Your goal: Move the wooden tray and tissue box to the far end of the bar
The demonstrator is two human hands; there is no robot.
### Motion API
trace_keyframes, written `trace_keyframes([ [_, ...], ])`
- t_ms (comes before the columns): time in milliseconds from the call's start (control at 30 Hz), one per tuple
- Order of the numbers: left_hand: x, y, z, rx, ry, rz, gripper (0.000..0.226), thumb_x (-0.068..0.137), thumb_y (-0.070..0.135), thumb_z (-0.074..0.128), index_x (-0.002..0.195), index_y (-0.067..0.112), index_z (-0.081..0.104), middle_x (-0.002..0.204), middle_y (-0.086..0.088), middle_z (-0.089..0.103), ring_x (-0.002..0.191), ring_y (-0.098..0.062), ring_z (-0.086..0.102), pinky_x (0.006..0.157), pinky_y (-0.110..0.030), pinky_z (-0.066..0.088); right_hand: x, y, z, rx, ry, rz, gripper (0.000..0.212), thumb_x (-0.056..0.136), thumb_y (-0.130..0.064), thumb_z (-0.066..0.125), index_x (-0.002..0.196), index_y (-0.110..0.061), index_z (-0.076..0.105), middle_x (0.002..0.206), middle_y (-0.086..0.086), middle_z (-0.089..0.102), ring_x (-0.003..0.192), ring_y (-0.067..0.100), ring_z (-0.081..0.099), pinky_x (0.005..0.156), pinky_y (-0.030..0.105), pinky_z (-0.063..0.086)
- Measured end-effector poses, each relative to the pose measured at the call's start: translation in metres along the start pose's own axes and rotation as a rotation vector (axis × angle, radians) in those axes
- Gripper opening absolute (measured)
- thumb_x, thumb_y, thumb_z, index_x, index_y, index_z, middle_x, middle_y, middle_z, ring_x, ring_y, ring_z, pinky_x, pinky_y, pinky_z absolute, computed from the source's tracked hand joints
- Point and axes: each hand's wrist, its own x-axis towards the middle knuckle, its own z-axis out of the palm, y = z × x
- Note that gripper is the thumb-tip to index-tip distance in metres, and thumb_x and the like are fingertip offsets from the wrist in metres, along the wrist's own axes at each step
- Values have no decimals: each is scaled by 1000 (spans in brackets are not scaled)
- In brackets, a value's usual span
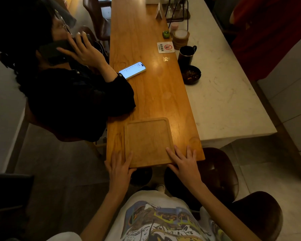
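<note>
The wooden tray (148,140) is a shallow, empty rounded rectangle. It lies at the near end of the wooden bar (146,94), with its near edge slightly past the bar's end. My left hand (119,168) holds the tray's near-left corner, fingers on top and thumb at the near edge. My right hand (183,163) holds the near-right corner the same way, fingers spread. A white box-like shape (152,0) sits at the far end, cut off by the frame; I cannot tell whether it is the tissue box.
A seated person (73,94) on the left leans an elbow on the bar, beside a lit phone (132,70). Along the right side stand a no-smoking sign (165,47), stacked coasters (181,40), black mug (187,53) and black bowl (191,74). The marble counter (224,105) adjoins; dark stools (219,173) stand near me.
</note>
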Motion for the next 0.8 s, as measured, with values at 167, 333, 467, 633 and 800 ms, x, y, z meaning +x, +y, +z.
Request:
trace_keyframes([
  [167, 0, -1, 0, 15, -45, -10, 78, 79, 34, 75, 147, 26, 38, 148, -25, 39, 138, -51, 27, 104, -75, 22, 0, 0, 0, 0, -3, 1, 75, 86, -52, 61, 152, -36, 28, 151, 5, 45, 133, 56, 34, 104, 74, 28],
  [333, 2, -2, -3, 67, -90, -11, 78, 77, 35, 76, 146, 24, 41, 145, -26, 43, 134, -54, 33, 102, -74, 27, 0, 0, -1, 1, -4, -2, 75, 86, -52, 60, 152, -35, 28, 150, 6, 46, 132, 56, 35, 103, 74, 29],
  [467, 6, 1, -8, 107, -116, -9, 79, 71, 35, 81, 141, 21, 48, 136, -27, 52, 126, -56, 42, 93, -75, 37, 0, 1, 0, 18, -6, -4, 77, 85, -50, 64, 152, -35, 28, 150, 7, 46, 132, 57, 35, 103, 76, 28],
  [633, 7, 1, -10, 122, -121, -13, 79, 69, 35, 83, 139, 20, 51, 133, -25, 55, 124, -54, 45, 91, -73, 39, 0, 0, -2, 22, -19, -3, 76, 86, -51, 61, 152, -36, 26, 150, 7, 45, 134, 58, 32, 104, 76, 26],
  [800, 6, 2, -10, 155, -126, -1, 80, 68, 33, 84, 139, 16, 52, 134, -24, 56, 123, -54, 47, 90, -73, 41, 2, -1, -6, 20, -52, -1, 76, 86, -49, 63, 152, -36, 26, 151, 6, 44, 133, 59, 32, 102, 78, 26],
])
